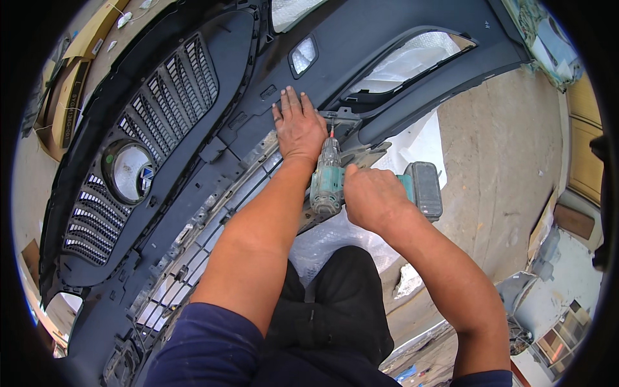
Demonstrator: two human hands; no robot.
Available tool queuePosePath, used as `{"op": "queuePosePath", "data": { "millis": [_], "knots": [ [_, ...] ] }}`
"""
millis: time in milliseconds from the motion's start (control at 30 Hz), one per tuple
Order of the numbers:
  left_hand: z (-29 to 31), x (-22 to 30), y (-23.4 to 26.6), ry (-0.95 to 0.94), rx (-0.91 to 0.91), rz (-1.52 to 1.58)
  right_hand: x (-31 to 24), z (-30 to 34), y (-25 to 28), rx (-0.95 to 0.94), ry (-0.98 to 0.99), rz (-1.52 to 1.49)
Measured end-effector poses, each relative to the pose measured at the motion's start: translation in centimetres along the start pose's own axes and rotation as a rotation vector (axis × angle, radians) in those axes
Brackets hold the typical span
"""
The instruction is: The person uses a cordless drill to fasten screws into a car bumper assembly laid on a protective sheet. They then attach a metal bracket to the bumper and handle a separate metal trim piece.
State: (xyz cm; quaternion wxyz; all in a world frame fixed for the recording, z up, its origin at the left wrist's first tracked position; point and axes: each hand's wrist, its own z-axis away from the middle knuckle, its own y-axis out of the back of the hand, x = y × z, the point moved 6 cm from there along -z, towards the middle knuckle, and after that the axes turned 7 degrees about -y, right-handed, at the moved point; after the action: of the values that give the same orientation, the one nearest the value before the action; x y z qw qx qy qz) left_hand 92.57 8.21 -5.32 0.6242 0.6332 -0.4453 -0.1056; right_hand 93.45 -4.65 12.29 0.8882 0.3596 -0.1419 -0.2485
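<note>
A large dark grey car bumper (271, 106) spans the view from lower left to upper right, its inner side facing me. My left hand (299, 126) lies flat on it with fingers stretched out. Just right of that hand, a teal and black cordless drill (327, 180) points away from me, its red-tipped bit (332, 131) at a bracket (340, 116) on the bumper. Whether the bit touches a screw is too small to tell. My right hand (377, 197) is wrapped round the drill's handle; the black battery sticks out to its right.
A slatted grille (169, 87) with a round opening fills the bumper's left part. Clear bubble wrap (309, 258) lies beneath, by my knees. Cardboard boxes (77, 84) lie at far left on the concrete floor (496, 155). Crumpled plastic (548, 45) sits at upper right.
</note>
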Motion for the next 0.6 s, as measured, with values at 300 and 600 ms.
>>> {"op": "queuePosePath", "data": {
  "millis": [300, 600],
  "knots": [
    [-0.08, -0.03, 0.21, -0.006, 0.008, 0.004, -0.34, -0.33, 0.39, 0.034, 0.002, 0.022],
    [-0.11, -0.18, 0.16, -0.011, 0.006, 0.005, -0.31, 0.06, 0.08, 0.217, 0.035, 0.149]
  ]
}}
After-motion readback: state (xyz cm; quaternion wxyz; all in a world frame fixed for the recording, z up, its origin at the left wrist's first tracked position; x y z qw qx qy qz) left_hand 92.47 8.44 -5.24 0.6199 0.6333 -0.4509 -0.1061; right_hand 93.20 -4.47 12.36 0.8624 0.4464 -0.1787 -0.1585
